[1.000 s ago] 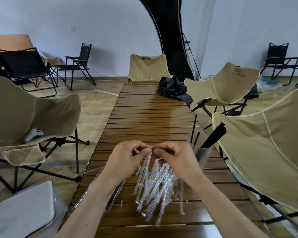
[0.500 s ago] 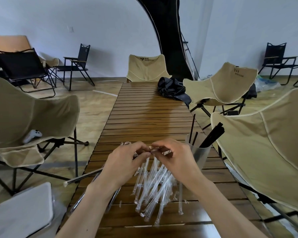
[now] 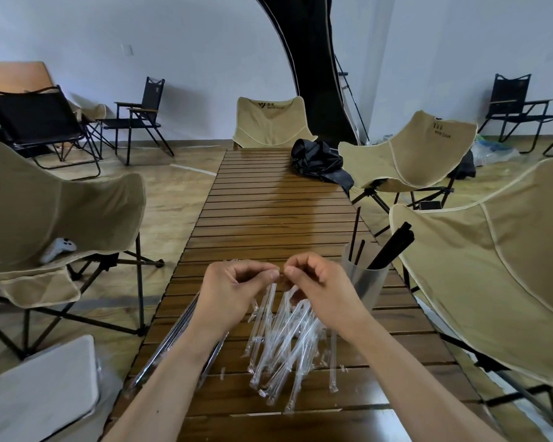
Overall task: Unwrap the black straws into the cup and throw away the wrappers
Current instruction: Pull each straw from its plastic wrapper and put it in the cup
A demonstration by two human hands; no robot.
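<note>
Several tan folding camp chairs (image 3: 498, 266) ring a long slatted wooden table (image 3: 268, 218) that runs away from the viewer down the middle of the room; black folding chairs (image 3: 138, 119) stand back by the pale wall. On the table's far right corner lies a crumpled black cloth bag (image 3: 316, 161). Off the table's near left corner sits a pale grey lidded bin (image 3: 42, 393), partly cut off by the frame.

On the near half of the table, toward its right side, a loose heap of clear plastic wrappers (image 3: 284, 339) fans out, their lower ends pointing at the near edge. Along the near left edge lie a few straws (image 3: 176, 339) in wrappers, mostly hidden under the forearm.

At the table's right edge, just beside the right hand, stands a translucent cup (image 3: 364, 282) with black straws (image 3: 390, 247) leaning out of it to the right and two thinner ones standing nearly upright.

Both hands are raised over the heap, fingertips nearly meeting. The left hand (image 3: 233, 291) has its thumb and forefinger pressed together in a narrow pinch, and the right hand (image 3: 320, 288) does the same facing it. Between them they hold a small piece of wrapper (image 3: 281, 275); it is too small to tell whether a straw is inside.
</note>
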